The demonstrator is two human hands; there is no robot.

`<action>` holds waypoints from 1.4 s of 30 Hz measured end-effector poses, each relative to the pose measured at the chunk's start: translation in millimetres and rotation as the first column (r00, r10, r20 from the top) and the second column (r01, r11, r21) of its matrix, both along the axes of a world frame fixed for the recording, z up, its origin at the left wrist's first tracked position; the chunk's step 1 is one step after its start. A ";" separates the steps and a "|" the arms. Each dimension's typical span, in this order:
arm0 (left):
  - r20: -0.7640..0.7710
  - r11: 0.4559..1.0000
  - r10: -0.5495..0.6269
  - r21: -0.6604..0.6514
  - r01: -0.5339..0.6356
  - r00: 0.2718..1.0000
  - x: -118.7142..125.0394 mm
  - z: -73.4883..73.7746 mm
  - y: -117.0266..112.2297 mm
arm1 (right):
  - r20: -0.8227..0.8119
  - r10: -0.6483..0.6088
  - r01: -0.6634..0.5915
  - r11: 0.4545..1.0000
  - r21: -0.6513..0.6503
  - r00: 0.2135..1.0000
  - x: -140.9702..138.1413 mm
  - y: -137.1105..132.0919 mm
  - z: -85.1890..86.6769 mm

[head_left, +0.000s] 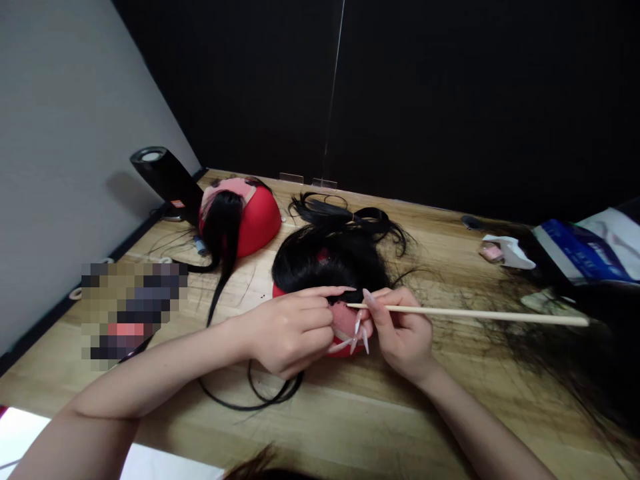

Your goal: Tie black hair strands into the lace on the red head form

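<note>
In the head view a black-haired wig [325,263] sits on a red dome-shaped head form, with pink wig cap [343,319] bared at its near side. My right hand [403,330] pinches a long, pale, tapered stick [475,313] like a chopstick. The stick's thin end meets the cap by the hair's edge; its thick end points right. Against the cap's left side rests my left hand [295,327], index finger stretched along the hairline and the other fingers curled. What those curled fingers hold is hidden.
Behind left stands another red head form [263,220] with partial hair, beside a black cylinder [167,177]. A tied hair bundle [345,213] lies behind the wig. Loose dark hair [565,353], a blue-and-white package [585,250] and a pixelated item [135,313] occupy the wooden table [325,413].
</note>
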State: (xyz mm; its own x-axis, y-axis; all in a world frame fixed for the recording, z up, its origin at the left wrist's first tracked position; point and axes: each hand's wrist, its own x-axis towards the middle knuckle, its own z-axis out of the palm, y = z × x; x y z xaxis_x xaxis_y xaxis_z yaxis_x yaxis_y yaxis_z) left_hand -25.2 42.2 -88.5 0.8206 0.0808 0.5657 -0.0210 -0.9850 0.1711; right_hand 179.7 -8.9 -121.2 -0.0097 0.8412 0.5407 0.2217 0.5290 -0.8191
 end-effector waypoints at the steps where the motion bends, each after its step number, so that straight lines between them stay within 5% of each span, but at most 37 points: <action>1: -0.002 1.000 0.000 0.001 0.000 1.000 0.0 -0.2 0.0 | -0.003 0.000 0.000 1.000 -0.008 1.000 -0.1 -0.3 0.2; 42: 0.000 1.000 -0.012 0.007 0.012 1.000 0.7 0.2 -1.0 | -0.109 0.017 -0.027 0.996 -0.084 0.994 -4.0 1.2 2.7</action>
